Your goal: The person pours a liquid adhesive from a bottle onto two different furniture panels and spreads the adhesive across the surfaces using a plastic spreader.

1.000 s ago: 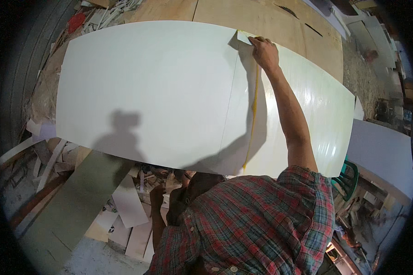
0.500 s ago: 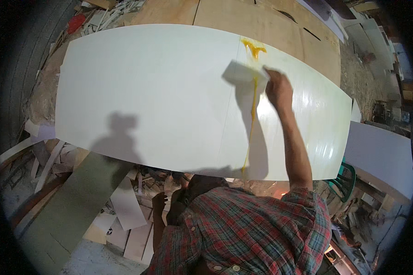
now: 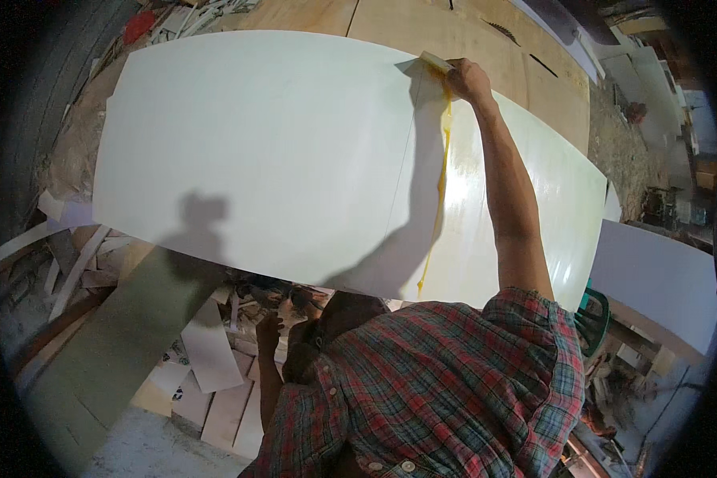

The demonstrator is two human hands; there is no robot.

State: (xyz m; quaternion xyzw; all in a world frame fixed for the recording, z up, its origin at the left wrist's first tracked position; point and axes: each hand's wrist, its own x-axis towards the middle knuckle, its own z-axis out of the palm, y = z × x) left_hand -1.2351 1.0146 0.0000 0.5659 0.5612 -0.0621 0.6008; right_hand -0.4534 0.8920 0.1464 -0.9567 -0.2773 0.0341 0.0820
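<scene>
A large white sheet [image 3: 255, 151] lies flat in front of me. A line of yellow glue [image 3: 440, 183] runs across it from the far edge toward me, and the surface right of the line is glossy. My right hand [image 3: 468, 80] reaches to the far edge and grips a small pale flat spreader [image 3: 436, 61] at the top of the glue line. My left hand [image 3: 268, 328] hangs low in shadow below the sheet's near edge, with nothing in it.
Brown plywood boards [image 3: 422, 24] lie beyond the sheet. Offcuts of wood and board [image 3: 207, 358] litter the floor under the near edge. Another pale panel [image 3: 661, 279] lies at the right, next to a green object [image 3: 593, 319].
My right hand pulled the spreader toward me along the glue line, then went back out to the sheet's far edge. The left hand stayed low.
</scene>
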